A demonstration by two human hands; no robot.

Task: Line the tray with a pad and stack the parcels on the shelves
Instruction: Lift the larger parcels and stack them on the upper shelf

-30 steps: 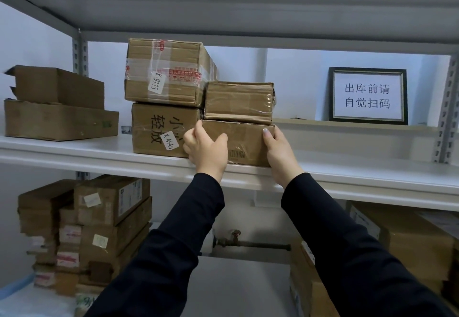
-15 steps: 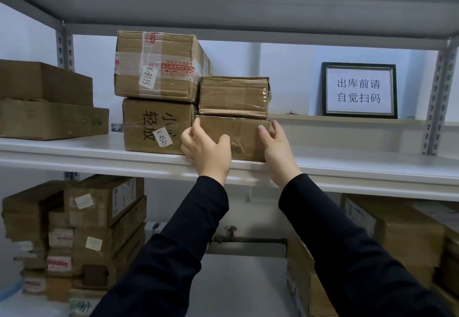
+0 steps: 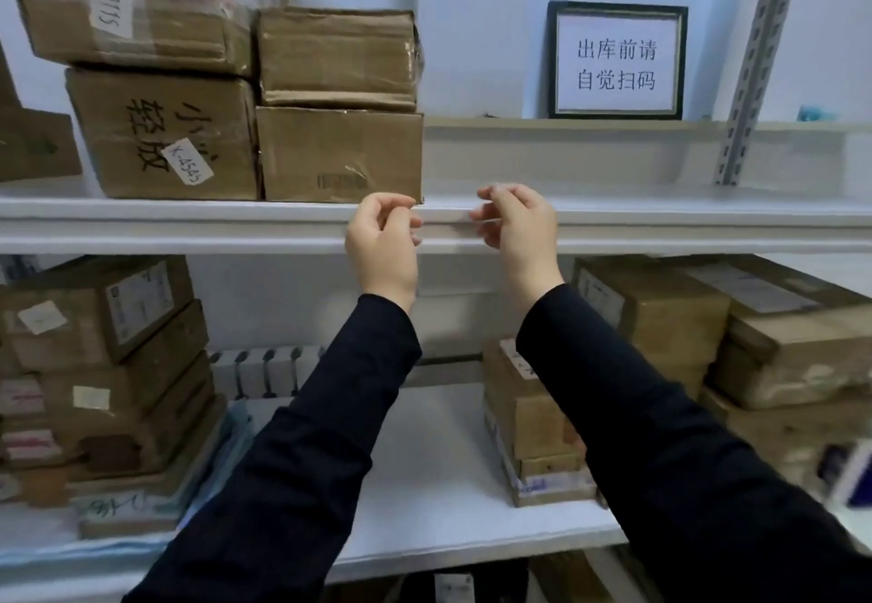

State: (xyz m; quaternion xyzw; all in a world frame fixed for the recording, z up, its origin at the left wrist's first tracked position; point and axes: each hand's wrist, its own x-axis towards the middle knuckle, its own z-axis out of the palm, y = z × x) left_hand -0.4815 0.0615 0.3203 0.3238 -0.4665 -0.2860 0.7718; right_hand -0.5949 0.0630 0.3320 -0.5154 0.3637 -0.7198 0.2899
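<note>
- While poised before the front edge of the upper shelf [image 3: 188, 224]: left hand [image 3: 382, 246] and right hand [image 3: 519, 236], fingers loosely curled, gripping nothing.
- Stacked at that edge, beside the left hand: brown parcel [image 3: 339, 154] under taped parcel [image 3: 337, 57].

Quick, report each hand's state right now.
Left hand: open, fingers loosely curled, holding nothing.
Right hand: open, fingers loosely curled, holding nothing.
</note>
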